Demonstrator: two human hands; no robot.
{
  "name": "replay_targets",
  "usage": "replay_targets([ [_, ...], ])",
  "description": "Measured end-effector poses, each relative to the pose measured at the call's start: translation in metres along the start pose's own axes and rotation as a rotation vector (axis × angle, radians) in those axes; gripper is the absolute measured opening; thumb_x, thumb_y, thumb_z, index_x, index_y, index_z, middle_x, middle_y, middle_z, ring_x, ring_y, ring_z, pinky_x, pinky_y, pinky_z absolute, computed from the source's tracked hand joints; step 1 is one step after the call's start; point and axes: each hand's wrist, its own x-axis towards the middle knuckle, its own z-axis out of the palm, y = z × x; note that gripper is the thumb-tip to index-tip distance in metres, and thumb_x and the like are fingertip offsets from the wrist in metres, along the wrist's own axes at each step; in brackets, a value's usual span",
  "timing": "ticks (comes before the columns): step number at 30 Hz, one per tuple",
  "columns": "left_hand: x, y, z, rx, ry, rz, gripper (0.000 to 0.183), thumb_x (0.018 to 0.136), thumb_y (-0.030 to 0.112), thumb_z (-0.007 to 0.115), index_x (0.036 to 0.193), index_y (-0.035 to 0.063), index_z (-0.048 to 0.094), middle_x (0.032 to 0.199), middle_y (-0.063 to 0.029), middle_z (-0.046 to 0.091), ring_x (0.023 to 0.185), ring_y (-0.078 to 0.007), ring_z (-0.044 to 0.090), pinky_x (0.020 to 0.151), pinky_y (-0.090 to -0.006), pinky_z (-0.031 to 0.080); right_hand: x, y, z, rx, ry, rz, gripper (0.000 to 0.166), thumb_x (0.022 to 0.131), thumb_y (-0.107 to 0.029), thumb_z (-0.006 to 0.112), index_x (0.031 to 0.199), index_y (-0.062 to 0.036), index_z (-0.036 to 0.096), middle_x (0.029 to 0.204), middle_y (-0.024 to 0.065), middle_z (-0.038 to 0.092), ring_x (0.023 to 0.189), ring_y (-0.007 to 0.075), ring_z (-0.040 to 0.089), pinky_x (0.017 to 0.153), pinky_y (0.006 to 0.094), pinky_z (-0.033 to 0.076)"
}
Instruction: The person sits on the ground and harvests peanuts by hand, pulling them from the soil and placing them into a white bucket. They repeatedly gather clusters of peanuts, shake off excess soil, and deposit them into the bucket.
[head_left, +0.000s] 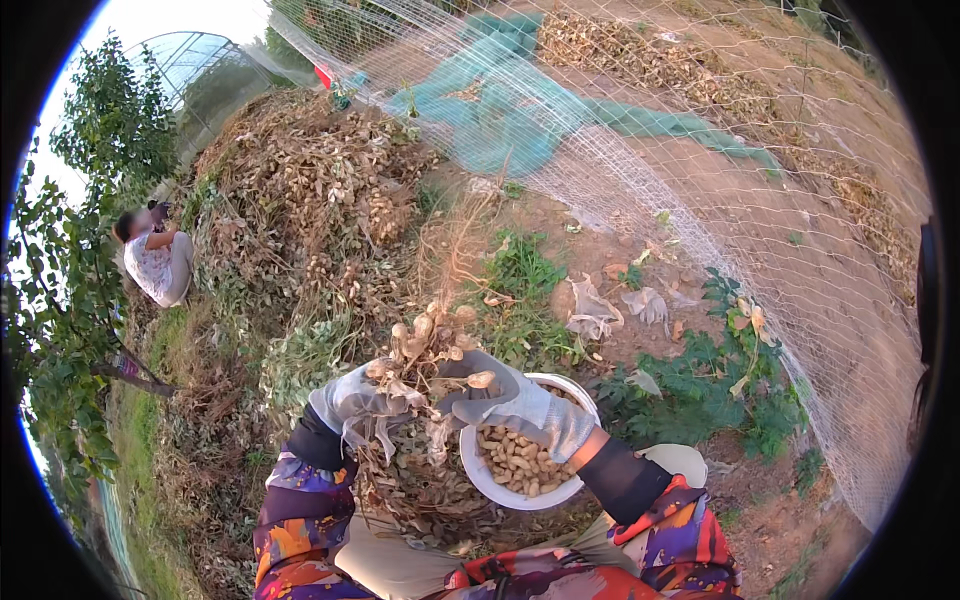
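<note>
Both my hands wear grey-and-white work gloves and meet at a dried peanut plant (420, 334) with pods clustered around its roots. My left hand (356, 401) grips the plant from the left, its fingers partly hidden by stems and scraps of thin plastic film (371, 435). Beside the pods, my right hand (499, 397) has its fingers curled in at the stems; whether a pod is pinched between them is hidden. Under my right wrist stands a white bucket (517, 501) holding many loose peanuts (521, 461).
A large heap of dried peanut plants (300, 180) rises ahead on the left, where another person (157, 259) sits beside a tree (75, 322). White netting (675, 202) runs along the right, with green mesh (502, 112) behind it. Leafy weeds (697, 397) grow right of the bucket.
</note>
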Motion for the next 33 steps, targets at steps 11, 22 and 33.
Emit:
replay_targets([
  [11,-0.003,0.003,0.008,0.591,0.089,-0.058,0.051,0.069,0.008,0.064,0.118,0.0034,0.052,0.108,-0.0108,0.058,0.099,-0.021,0.055,0.085,-0.0319,0.043,-0.033,0.081,-0.061,-1.133,0.085,-0.164,0.045,0.089,-0.016,0.045,0.13,-0.002,0.034,0.113,0.0159,0.055,0.099,0.0268,0.055,0.089,0.0355,0.04],
  [22,-0.007,-0.076,0.07,0.986,0.454,0.383,0.047,0.062,0.014,0.062,0.108,0.0081,0.056,0.092,-0.0138,0.061,0.086,-0.0341,0.057,0.074,-0.0425,0.044,-0.028,-0.001,-0.081,-0.358,0.544,0.148,0.024,0.081,-0.009,0.053,0.101,0.0025,0.06,0.094,0.0084,0.064,0.077,0.0131,0.06,0.067,0.0234,0.049],
  [33,0.003,-0.072,0.071,0.907,0.06,0.242,0.033,0.066,0.015,0.061,0.099,0.0137,0.063,0.089,-0.0105,0.064,0.084,-0.0317,0.058,0.073,-0.0411,0.045,-0.039,0.06,-0.034,0.039,-0.009,0.408,0.051,0.088,-0.042,0.053,0.124,-0.0063,0.048,0.103,0.0063,0.058,0.086,0.012,0.055,0.08,0.0271,0.048],
])
